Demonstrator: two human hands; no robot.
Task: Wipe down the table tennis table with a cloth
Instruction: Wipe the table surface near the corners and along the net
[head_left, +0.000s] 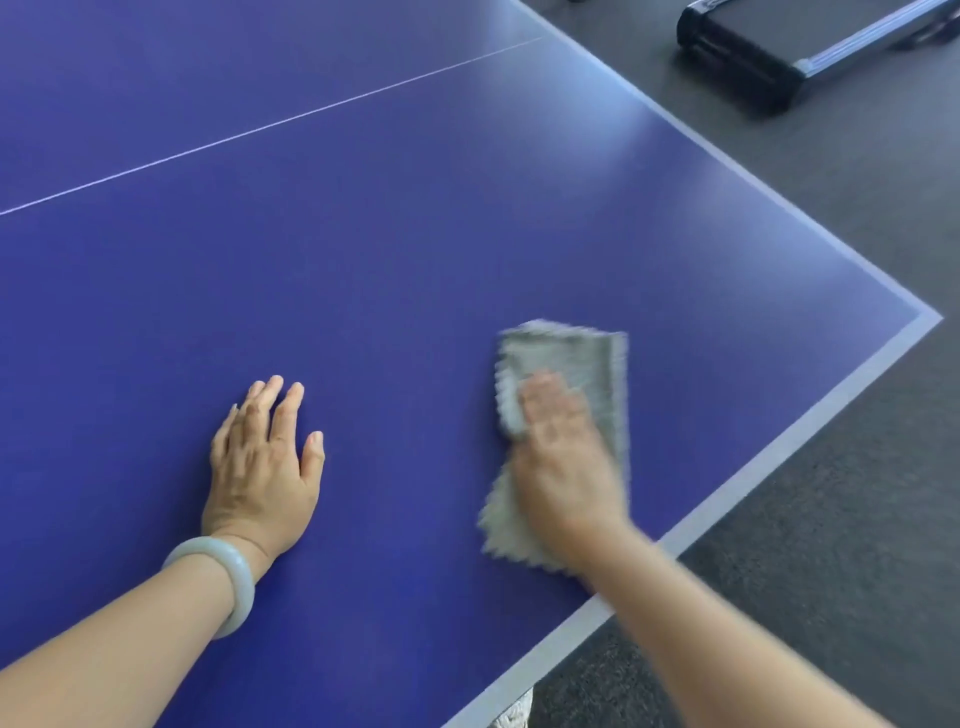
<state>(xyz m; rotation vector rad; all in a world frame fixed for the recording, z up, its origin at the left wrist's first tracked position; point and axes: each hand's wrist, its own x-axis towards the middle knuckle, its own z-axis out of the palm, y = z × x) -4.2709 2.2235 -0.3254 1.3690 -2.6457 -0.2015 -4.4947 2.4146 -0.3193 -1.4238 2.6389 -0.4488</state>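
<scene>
The right hand (566, 467) is pressing the cloth (571, 353) flat-fingered near the table's (363, 234) right corner to wipe, while the left hand (260, 462) is lying flat, holding nothing, apparently bracing.

bright daylight, table (363, 234) glare, right hand (563, 462) blurred

The table tennis table (415, 234) has a deep blue top, a pale band along its edges and a thin white line running across it. The cloth (571, 358) is grey with zigzag-cut edges, folded and blurred. It lies flat on the top near the table's right corner, just inside the near edge, under the right hand (566, 462).
</scene>
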